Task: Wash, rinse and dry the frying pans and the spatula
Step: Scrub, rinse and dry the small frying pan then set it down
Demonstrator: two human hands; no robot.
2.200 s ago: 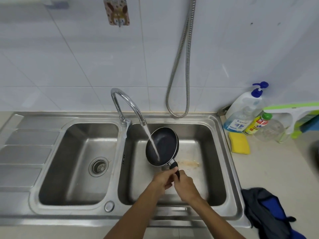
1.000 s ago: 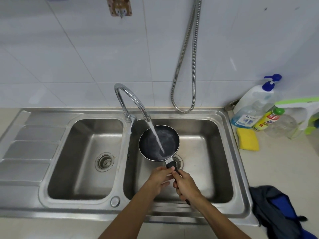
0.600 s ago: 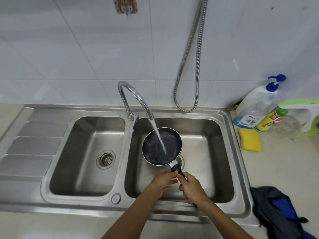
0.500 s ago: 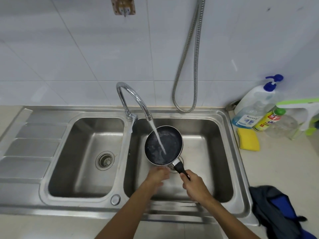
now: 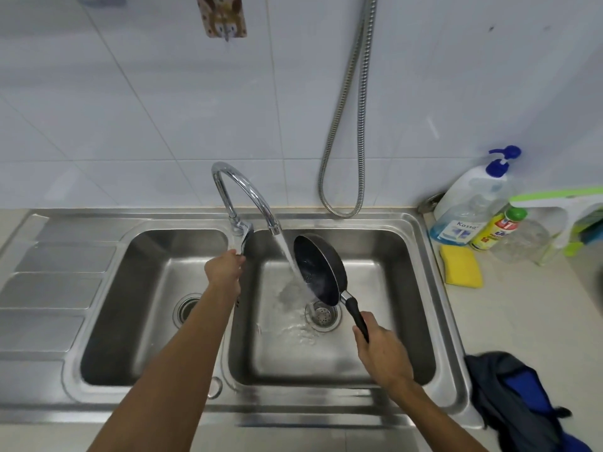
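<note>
A small black frying pan [image 5: 321, 269] hangs tilted on its side over the right basin, its inside facing left toward the running water. My right hand [image 5: 380, 349] grips its black handle [image 5: 357, 316] and holds it above the drain. My left hand [image 5: 225, 267] has reached up to the tap lever [image 5: 243, 234] at the base of the chrome faucet [image 5: 243, 190] and its fingers curl on the lever. Water streams from the spout past the pan's rim into the basin. No spatula or second pan is in view.
The double steel sink [image 5: 421, 288] has a drainboard at the left. On the counter at right stand a pump soap bottle [image 5: 470, 203], a yellow dish-soap bottle [image 5: 496, 228], a yellow sponge [image 5: 460, 269] and a green squeegee [image 5: 561, 203]. A dark blue cloth [image 5: 522, 399] lies bottom right.
My left hand left the pan handle and moved up to the tap lever. My right hand tipped the pan on its side and shifted it right, out of the stream's centre.
</note>
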